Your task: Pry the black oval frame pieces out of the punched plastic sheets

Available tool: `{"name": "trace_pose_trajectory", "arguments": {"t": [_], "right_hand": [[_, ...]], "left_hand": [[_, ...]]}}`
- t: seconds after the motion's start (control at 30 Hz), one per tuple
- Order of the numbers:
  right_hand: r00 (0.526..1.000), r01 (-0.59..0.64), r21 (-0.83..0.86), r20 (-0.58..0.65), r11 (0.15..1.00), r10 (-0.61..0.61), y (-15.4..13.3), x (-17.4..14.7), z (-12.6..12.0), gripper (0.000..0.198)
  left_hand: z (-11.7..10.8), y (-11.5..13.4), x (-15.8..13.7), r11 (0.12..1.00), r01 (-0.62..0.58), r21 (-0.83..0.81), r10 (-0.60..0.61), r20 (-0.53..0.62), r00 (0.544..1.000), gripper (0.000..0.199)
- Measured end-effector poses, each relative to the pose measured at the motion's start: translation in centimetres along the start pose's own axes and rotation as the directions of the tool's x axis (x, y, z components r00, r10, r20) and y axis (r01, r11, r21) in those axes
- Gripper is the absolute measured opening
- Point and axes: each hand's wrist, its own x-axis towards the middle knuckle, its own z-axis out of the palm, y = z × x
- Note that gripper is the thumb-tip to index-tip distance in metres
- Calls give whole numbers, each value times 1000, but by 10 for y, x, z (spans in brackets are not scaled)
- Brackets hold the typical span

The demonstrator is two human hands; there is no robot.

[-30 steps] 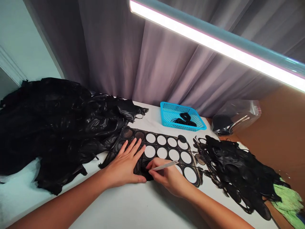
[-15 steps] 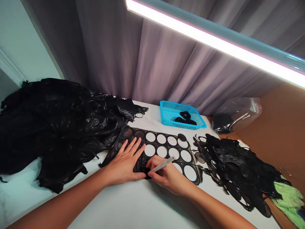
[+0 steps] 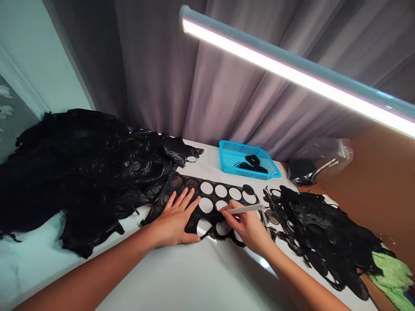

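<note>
A: Shift since the earlier frame?
B: Right hand (image 3: 244, 222) moved from beside the left thumb to farther right over the black sheet (image 3: 213, 197). A near-row opening, dark before, now shows white. Left hand (image 3: 178, 216) unchanged.

A: State of the hands?
B: Left: flat, fingers spread, pressing on the sheet's left part, grasping nothing. Right: fingers pinched round a white stick (image 3: 246, 209), slanting over the sheet.

A: Sheet position?
B: On the worktop (image 3: 194, 276), between a left black pile (image 3: 94, 172) and a right black pile (image 3: 317, 224). A black disc (image 3: 248, 189) sits at its far right corner.

A: Containers?
B: Blue basket (image 3: 240, 172) behind the sheet: bundled black loops (image 3: 253, 166) inside. Clear bag (image 3: 327, 151) to its right: dark contents, not identifiable.

A: Obscured?
B: Stick's tip, behind the fingers. Cannot tell whether the dark patch below them is a loose piece or sheet. Left pile and green cloth (image 3: 392, 272) run out of frame.
</note>
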Motion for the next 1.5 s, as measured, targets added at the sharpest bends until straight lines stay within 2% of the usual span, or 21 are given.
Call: {"name": "trace_pose_trajectory", "arguments": {"t": [0.07,0.13,0.23,0.3,0.33,0.43,0.5,0.57,0.63,0.7,0.83,1.33,1.4,1.5], "right_hand": [[998,-57,59,-34,997,59,11,5,-12,25],[984,-109,47,-137,993,114,29,8,-26,29],[924,-200,44,-324,979,203,60,6,-50,34],[887,-195,106,-405,975,221,71,4,-63,35],[883,-175,136,-416,975,216,72,3,-66,35],[930,-102,157,-336,982,151,55,5,-55,30],[971,-27,148,-229,989,61,34,11,-34,25],[991,66,170,-126,983,-45,13,18,-7,20],[989,149,213,-25,966,-147,-5,24,20,15],[971,192,261,89,946,-222,-18,27,40,12],[918,181,333,280,925,-281,-30,24,58,10],[884,297,298,273,907,-379,-34,20,61,20],[878,341,246,262,907,-401,-37,15,64,18],[837,483,40,271,875,-475,-39,5,73,13]], "left_hand": [[2,-2,-3,1000,-18,-5,18,-20,1000,99],[3,-4,-4,999,-31,-4,31,-35,999,99],[2,-4,-4,999,-43,17,44,-48,998,99],[-1,-3,-5,998,-44,34,46,-52,998,102],[-2,-1,-7,998,-47,43,50,-59,997,103],[-4,6,-23,992,-79,96,92,-144,985,102],[0,13,-41,983,-72,167,113,-256,960,92],[8,19,-62,970,-13,241,103,-368,924,79],[19,23,-82,954,42,298,98,-440,893,64],[29,26,-96,936,56,349,120,-463,878,56],[37,27,-108,915,49,402,152,-452,879,54],[40,26,-108,934,46,354,126,-446,886,48],[40,26,-108,936,53,347,113,-440,891,49],[41,26,-109,945,53,323,107,-457,883,48]]}}
